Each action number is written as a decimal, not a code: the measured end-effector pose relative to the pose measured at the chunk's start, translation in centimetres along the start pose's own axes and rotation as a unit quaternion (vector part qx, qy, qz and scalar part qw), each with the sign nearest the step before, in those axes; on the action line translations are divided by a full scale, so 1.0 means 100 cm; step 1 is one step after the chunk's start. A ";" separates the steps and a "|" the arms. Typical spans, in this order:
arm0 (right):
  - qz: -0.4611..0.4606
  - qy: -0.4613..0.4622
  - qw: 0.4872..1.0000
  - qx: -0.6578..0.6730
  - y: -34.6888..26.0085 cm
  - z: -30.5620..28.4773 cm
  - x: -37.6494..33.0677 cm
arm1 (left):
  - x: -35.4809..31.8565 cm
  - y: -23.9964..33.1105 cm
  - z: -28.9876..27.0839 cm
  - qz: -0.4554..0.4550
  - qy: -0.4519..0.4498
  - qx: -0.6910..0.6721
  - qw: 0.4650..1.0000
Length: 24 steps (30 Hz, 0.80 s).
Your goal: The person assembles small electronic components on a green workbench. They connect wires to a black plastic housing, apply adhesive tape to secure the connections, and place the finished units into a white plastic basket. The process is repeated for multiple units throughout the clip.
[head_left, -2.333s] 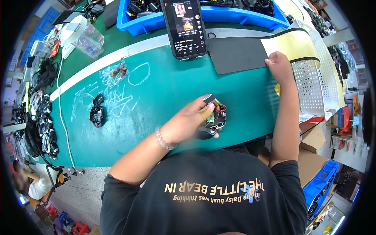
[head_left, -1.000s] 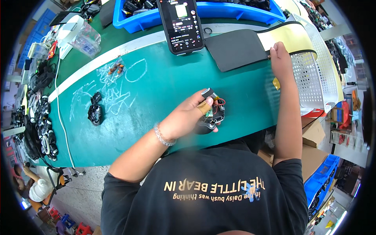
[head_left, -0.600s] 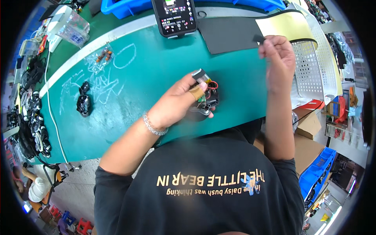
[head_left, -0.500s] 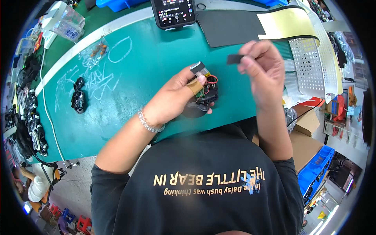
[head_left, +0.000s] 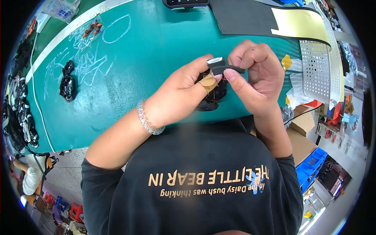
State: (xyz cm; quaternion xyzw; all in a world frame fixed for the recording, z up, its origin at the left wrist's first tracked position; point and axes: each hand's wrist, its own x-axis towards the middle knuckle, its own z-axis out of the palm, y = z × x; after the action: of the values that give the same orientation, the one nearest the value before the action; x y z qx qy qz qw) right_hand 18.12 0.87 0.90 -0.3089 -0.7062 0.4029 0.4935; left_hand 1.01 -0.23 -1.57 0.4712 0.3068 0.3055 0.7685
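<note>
A green tabletop (head_left: 137, 58) spans the view, bearing pale scrawled strokes and an oval loop toward its left; whether the strokes form words cannot be told. A black shirt (head_left: 188, 209) fills the lower middle, its two lines of gold lettering appearing upside down beside a blue flower-like print. A black sheet (head_left: 246, 19) lies at the upper right, a pale yellow backing (head_left: 297, 23) at its right end, near a white perforated basket (head_left: 316, 74). The left hand (head_left: 176, 92) is clamped on a black casing (head_left: 219, 92), which it partly hides, above the near edge of the tabletop. The right hand (head_left: 258, 76), just beside it, pinches a short strip between thumb and fingers. A phone (head_left: 186, 4) is cut off by the upper edge. A clear tub (head_left: 64, 9) at the upper left carries blue lettering, too small to read surely. Farther down lie a clear bag (head_left: 92, 31) of orange-brown pieces and a black part (head_left: 68, 87). At the left thumb, a small silver-and-black block (head_left: 214, 61) projects upward; the black strip (head_left: 235, 70) appears to meet its lower side.
</note>
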 end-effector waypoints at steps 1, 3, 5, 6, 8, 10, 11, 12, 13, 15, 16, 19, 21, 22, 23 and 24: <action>0.002 0.006 1.000 0.002 0.000 0.001 -0.001 | -0.001 -0.001 0.000 0.012 0.000 0.010 1.000; 0.004 0.019 1.000 0.007 0.001 0.002 -0.002 | -0.002 0.003 0.001 0.005 0.003 0.027 1.000; 0.003 0.027 1.000 0.011 0.002 0.002 -0.004 | -0.003 0.005 0.001 0.004 0.002 0.049 0.999; 0.001 0.032 0.999 0.012 0.002 0.002 -0.004 | -0.003 0.006 0.000 0.008 0.001 0.062 0.998; -0.010 0.029 0.999 0.008 0.003 0.002 -0.003 | -0.003 0.007 0.000 0.006 0.000 0.064 0.998; -0.019 0.029 0.999 0.007 0.004 0.001 -0.003 | -0.004 0.008 0.002 -0.002 0.002 0.044 0.999; -0.021 0.030 0.999 0.008 0.005 0.001 -0.003 | -0.004 0.008 0.002 0.002 0.004 0.043 0.999; -0.023 0.031 0.999 0.009 0.005 0.001 -0.003 | -0.004 0.007 0.003 0.007 0.006 0.041 0.999; -0.022 0.033 0.999 0.011 0.005 0.002 -0.003 | -0.004 0.007 0.003 0.012 0.008 0.040 0.999; -0.019 0.037 0.999 0.015 0.006 0.002 -0.004 | -0.004 0.009 0.003 0.004 0.008 0.044 0.999; -0.019 0.040 0.999 0.014 0.007 0.002 -0.005 | -0.004 0.010 0.003 0.000 0.007 0.045 0.999; -0.021 0.045 0.999 0.010 0.008 0.003 -0.006 | -0.004 0.010 0.003 -0.002 0.005 0.041 0.999; -0.029 0.044 0.999 0.001 0.009 0.002 -0.005 | -0.004 0.010 0.003 -0.001 0.000 0.039 0.999; -0.031 0.041 0.999 -0.004 0.008 0.001 -0.005 | -0.004 0.010 0.003 0.000 -0.002 0.039 0.999; -0.033 0.038 0.999 -0.008 0.008 0.001 -0.005 | -0.005 0.010 0.003 0.003 -0.001 0.042 0.999; -0.035 0.036 0.999 -0.012 0.008 0.000 -0.004 | -0.004 0.010 0.003 0.006 -0.001 0.045 0.999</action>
State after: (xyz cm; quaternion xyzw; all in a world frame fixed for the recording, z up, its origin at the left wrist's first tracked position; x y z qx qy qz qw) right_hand 18.27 0.87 0.00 -0.3039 -0.7035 0.3654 0.5284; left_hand 0.78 -0.35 -0.45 0.5069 0.3169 0.2956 0.7451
